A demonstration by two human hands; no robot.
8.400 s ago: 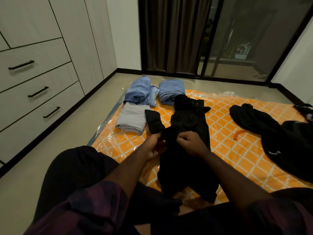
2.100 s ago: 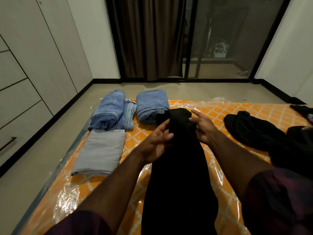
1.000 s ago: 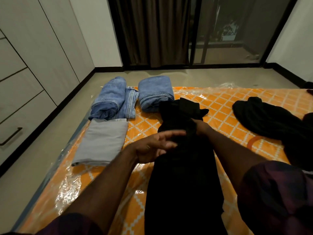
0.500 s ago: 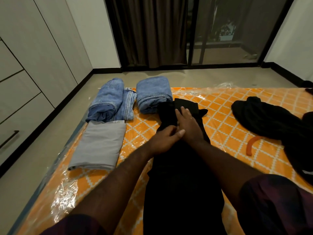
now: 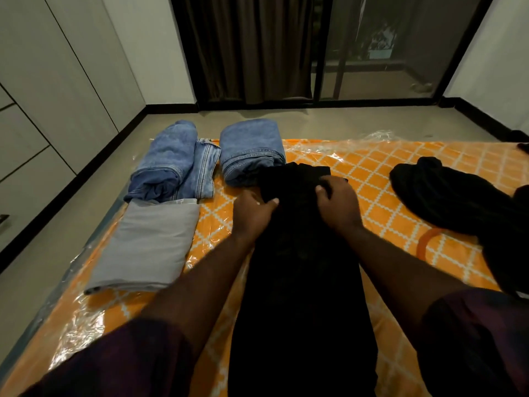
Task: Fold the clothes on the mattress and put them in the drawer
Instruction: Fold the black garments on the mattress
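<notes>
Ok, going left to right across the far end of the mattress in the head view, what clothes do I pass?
Rolled blue jeans → folded blue jeans → black garment gripped by the left hand and right hand → loose black clothes.

Black garment (image 5: 303, 267) on orange white-latticed mattress (image 5: 372, 173), blue jeans (image 5: 252, 150).

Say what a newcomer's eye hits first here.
The bright orange patterned mattress under clear plastic fills the floor. Down its middle lies a long black garment, its far end gripped by the left hand and right hand. At the left edge sit two folded blue jeans and a folded grey garment.
</notes>
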